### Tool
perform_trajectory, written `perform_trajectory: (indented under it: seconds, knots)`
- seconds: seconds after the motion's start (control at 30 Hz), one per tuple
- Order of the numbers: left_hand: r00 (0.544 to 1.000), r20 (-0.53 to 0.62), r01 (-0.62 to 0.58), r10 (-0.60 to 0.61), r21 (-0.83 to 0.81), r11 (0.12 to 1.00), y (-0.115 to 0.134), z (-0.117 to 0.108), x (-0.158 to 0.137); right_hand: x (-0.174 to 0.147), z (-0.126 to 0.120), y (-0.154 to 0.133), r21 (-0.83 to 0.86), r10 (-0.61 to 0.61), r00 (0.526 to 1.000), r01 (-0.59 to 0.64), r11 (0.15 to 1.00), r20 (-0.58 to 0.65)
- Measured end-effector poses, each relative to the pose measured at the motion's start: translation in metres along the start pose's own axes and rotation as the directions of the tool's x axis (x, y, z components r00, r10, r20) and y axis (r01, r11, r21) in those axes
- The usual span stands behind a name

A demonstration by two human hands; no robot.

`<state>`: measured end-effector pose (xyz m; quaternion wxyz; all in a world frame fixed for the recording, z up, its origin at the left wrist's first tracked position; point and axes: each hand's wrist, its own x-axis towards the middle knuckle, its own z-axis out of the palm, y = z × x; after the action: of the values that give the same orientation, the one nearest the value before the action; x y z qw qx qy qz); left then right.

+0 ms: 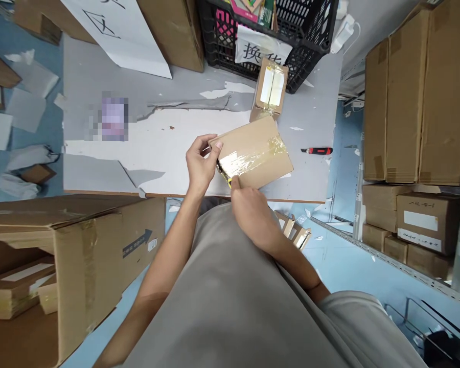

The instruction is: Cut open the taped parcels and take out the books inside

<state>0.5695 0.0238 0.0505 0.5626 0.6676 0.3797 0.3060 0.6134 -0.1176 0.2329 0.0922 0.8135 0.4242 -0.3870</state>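
Observation:
A flat cardboard box [253,148] with shiny clear tape across its top lies at an angle near the table's front edge. My left hand [201,166] grips its left corner, thumb on top and fingers behind. At the near left end of the box is my right hand [255,209], fingers curled, one fingertip at the edge. A narrow dark and yellow strip [227,178] shows between that fingertip and the box; whether it is a tool or the contents I cannot tell. Behind the box stands a smaller taped carton [270,89]. A red and black utility knife [317,151] lies to the right.
A black plastic crate [306,48] with a paper sign stands at the table's back. The grey and white table [157,153] has torn surface patches. A large open carton [107,260] stands at the near left. Shelved boxes [421,97] line the right side.

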Motion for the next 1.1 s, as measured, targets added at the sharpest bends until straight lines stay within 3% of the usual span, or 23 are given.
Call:
perform_trajectory:
  seconds: [0.17, 0.5, 0.6, 0.7, 0.77, 0.8, 0.9, 1.0, 1.1]
  knots:
    - [1.000, -0.008, 0.008, -0.008, 0.022, 1.000, 0.002, 0.000, -0.007, -0.014, 0.002, 0.003, -0.030, 0.045, 0.998, -0.044, 0.999, 0.041]
    - [0.999, -0.019, -0.028, 0.028, 0.019, 0.999, -0.002, 0.002, 0.006, -0.005, 0.032, -0.025, -0.139, -0.034, 0.995, 0.021, 0.990, -0.090]
    - [1.000, -0.017, -0.005, 0.005, -0.001, 1.000, -0.002, 0.003, 0.006, -0.014, 0.031, -0.016, -0.145, -0.025, 0.997, 0.014, 0.989, -0.075]
    - [1.000, -0.027, 0.014, -0.015, -0.036, 0.999, -0.002, 0.004, 0.002, -0.021, 0.021, 0.013, -0.084, -0.013, 0.993, 0.003, 0.997, -0.121]
    - [0.999, -0.035, 0.017, -0.019, -0.051, 0.999, -0.003, 0.004, 0.000, -0.017, 0.013, 0.044, 0.027, 0.092, 0.962, -0.088, 0.996, -0.255]
    - [0.999, -0.039, 0.016, -0.018, -0.050, 0.999, -0.004, 0.005, -0.001, -0.010, 0.011, 0.063, 0.098, 0.192, 0.921, -0.169, 0.981, -0.338]
    - [0.999, -0.049, 0.002, -0.003, -0.014, 1.000, -0.007, 0.005, -0.002, 0.021, 0.012, 0.117, 0.304, 0.451, 0.728, -0.336, 0.891, -0.516]
    - [0.998, -0.062, -0.020, 0.021, 0.021, 1.000, -0.009, 0.004, 0.002, 0.045, 0.026, 0.145, 0.396, 0.484, 0.724, -0.310, 0.865, -0.491]
    - [0.998, -0.060, -0.031, 0.033, 0.028, 0.999, -0.007, 0.000, 0.007, 0.046, 0.046, 0.138, 0.435, 0.481, 0.740, -0.280, 0.856, -0.471]
